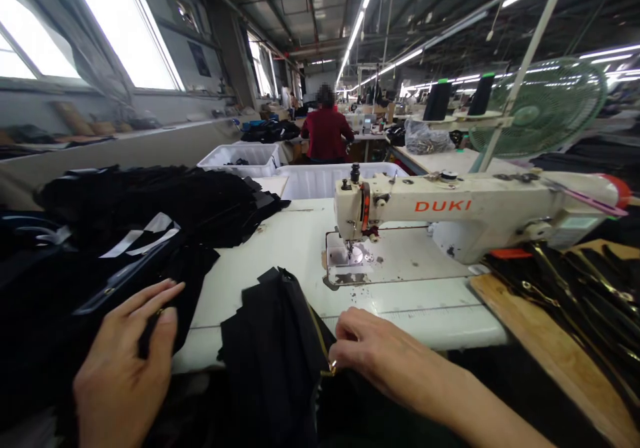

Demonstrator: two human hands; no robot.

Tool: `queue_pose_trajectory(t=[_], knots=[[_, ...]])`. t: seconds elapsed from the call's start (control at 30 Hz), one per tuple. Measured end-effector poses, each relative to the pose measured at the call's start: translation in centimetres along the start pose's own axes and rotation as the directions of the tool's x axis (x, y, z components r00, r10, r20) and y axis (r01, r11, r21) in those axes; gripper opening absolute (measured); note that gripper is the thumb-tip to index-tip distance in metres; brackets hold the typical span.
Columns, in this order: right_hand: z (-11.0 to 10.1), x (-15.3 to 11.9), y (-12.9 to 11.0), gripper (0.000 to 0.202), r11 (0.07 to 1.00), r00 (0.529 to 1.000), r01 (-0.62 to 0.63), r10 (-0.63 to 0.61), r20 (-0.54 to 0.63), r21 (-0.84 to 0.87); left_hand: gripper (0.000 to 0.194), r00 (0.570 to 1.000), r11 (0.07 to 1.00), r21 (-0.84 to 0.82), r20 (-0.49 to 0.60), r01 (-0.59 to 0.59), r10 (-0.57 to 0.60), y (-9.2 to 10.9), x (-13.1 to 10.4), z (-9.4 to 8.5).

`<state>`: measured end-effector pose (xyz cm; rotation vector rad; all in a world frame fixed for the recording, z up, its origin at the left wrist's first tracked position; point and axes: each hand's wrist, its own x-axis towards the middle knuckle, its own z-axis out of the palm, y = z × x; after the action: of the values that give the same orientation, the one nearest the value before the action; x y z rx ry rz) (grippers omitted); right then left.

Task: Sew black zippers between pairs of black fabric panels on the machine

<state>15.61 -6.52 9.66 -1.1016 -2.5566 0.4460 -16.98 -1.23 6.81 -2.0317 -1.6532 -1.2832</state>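
Observation:
My left hand lies flat on a heap of black fabric at the left, fingers apart, thumb pressing a dark piece. My right hand pinches the gold zipper that runs along a folded black fabric piece at the table's front edge. A white DUKI sewing machine stands behind, its needle and presser foot beyond my right hand.
Black zippers with gold teeth lie on a wooden board at the right. White bins stand behind the table. A green fan is at back right. A person in a red top sits far off.

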Motion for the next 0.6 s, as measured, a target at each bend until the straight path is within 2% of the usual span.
queue_pose_trajectory(t=[0.03,0.07,0.1,0.13,0.17,0.2,0.23,0.27,0.33,0.4,0.5,0.6], knots=[[-0.5,0.4,-0.2,0.014,0.999,0.999,0.036,-0.037,0.03,0.014,0.033,0.985,0.991,-0.06,0.114,-0.121,0.127,1.1,0.3,-0.4],[-1.0,0.8,-0.4,0.014,0.997,0.996,0.071,-0.074,0.056,0.039,0.037,0.909,0.952,-0.18,0.296,-0.249,0.294,2.3,0.6,-0.6],[-1.3,1.1,-0.6,0.014,0.992,0.991,0.106,-0.111,0.069,0.071,0.041,0.758,0.89,-0.322,0.475,-0.323,0.447,3.6,0.9,-0.5],[-1.5,1.5,-0.7,0.014,0.985,0.987,0.137,-0.145,0.073,0.105,0.043,0.584,0.827,-0.455,0.59,-0.33,0.558,4.9,1.1,-0.3],[-1.6,1.7,-0.7,0.014,0.977,0.982,0.163,-0.174,0.07,0.138,0.043,0.436,0.775,-0.563,0.643,-0.288,0.629,6.0,1.3,0.1],[-1.6,1.9,-0.8,0.014,0.97,0.979,0.181,-0.194,0.065,0.164,0.039,0.334,0.735,-0.64,0.658,-0.226,0.675,6.9,1.5,0.6],[-1.7,1.9,-0.8,0.013,0.965,0.976,0.192,-0.207,0.065,0.18,0.033,0.278,0.701,-0.695,0.649,-0.159,0.708,7.6,1.6,1.1],[-1.7,1.9,-0.9,0.012,0.962,0.974,0.2,-0.216,0.066,0.187,0.026,0.255,0.671,-0.735,0.633,-0.098,0.731,8.1,1.6,1.5],[-1.8,1.8,-0.9,0.011,0.954,0.968,0.222,-0.24,0.071,0.201,0.019,0.243,0.618,-0.786,0.599,-0.001,0.763,8.7,1.6,2.1],[-1.9,1.5,-0.9,0.009,0.942,0.961,0.249,-0.269,0.06,0.227,0.029,0.261,0.579,-0.812,0.576,0.07,0.775,8.9,1.4,2.3],[-2.3,1.3,-0.8,0.007,0.928,0.965,0.234,-0.259,0.048,0.289,0.041,0.328,0.548,-0.826,0.558,0.133,0.762,9.3,0.9,2.4],[-2.8,1.3,-0.7,0.008,0.916,0.972,0.192,-0.226,0.058,0.353,0.041,0.402,0.532,-0.842,0.519,0.09,0.754,9.8,0.0,2.6]])
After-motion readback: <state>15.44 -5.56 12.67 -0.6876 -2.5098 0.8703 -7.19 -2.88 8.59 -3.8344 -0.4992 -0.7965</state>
